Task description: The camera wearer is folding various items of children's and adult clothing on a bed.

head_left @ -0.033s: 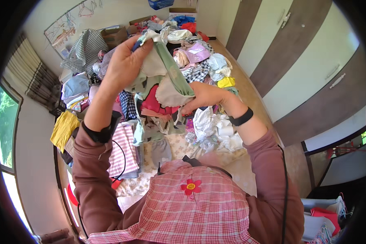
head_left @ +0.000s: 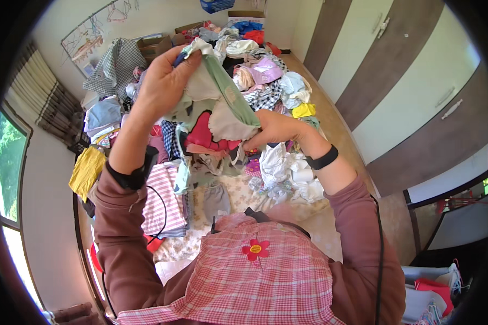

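Note:
Both hands hold up a light green and beige garment (head_left: 230, 95) with a green band along its edge; its exact kind is hard to tell. My left hand (head_left: 167, 78) pinches its upper corner, where white and dark blue cloth shows at the fingers. Lower and to the right, my right hand (head_left: 276, 130) grips the other end of the green band. The garment hangs down between them, with patterned green and grey cloth below. Red cloth (head_left: 206, 132) shows in the middle, and I cannot tell whether it belongs to the garment or lies behind it.
Heaped clothes (head_left: 263, 70) stretch away beyond my hands. A folded pink striped cloth (head_left: 162, 192) lies near my left forearm, white cloths (head_left: 279, 165) near my right wrist. A yellow cloth (head_left: 87, 173) is at the left, wardrobe doors (head_left: 412, 81) at the right, a hanger rail (head_left: 87, 21) far left.
The view has shifted very slightly. Both hands keep the same grip on the garment.

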A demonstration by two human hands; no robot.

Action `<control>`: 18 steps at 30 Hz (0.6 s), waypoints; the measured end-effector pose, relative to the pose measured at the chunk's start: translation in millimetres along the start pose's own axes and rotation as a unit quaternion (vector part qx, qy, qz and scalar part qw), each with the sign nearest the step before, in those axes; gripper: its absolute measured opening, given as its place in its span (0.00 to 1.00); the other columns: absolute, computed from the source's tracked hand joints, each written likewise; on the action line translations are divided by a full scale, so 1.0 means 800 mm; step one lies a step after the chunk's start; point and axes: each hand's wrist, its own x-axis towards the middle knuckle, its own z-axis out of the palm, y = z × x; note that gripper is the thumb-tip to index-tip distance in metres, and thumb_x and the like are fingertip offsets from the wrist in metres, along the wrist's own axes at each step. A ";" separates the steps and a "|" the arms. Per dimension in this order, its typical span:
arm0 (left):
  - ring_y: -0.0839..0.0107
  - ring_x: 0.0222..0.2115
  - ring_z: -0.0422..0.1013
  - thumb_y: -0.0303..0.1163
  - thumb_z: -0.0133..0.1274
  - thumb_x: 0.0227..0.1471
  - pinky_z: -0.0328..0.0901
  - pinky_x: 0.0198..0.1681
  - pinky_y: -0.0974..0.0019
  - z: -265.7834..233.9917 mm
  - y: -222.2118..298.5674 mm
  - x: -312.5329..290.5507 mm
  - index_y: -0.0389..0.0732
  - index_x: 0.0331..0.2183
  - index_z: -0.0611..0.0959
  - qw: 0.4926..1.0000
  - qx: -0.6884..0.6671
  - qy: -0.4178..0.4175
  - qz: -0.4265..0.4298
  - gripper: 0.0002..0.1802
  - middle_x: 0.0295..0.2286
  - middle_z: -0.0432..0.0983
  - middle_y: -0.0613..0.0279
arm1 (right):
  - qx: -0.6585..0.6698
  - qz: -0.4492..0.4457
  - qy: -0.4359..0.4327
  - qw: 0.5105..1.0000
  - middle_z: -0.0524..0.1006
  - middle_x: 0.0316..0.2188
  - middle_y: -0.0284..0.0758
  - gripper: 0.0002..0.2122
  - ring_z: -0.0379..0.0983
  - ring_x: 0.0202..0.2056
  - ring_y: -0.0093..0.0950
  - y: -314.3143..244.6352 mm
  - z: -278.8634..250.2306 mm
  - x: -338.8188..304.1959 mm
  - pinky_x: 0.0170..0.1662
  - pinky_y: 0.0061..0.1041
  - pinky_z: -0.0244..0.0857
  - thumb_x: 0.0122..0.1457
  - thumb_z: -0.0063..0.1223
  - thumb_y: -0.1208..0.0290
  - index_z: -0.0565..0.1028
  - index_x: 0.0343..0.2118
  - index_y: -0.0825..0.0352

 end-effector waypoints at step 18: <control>0.67 0.20 0.68 0.42 0.52 0.53 0.62 0.27 0.64 -0.084 -0.020 -0.069 0.37 0.33 0.80 0.943 0.310 0.105 -0.062 0.17 0.19 0.73 0.54 | -0.057 -0.146 0.497 0.853 0.78 0.25 0.37 0.10 0.73 0.27 0.26 0.000 -0.065 0.017 0.32 0.23 0.64 0.56 0.51 0.71 0.76 0.38 0.69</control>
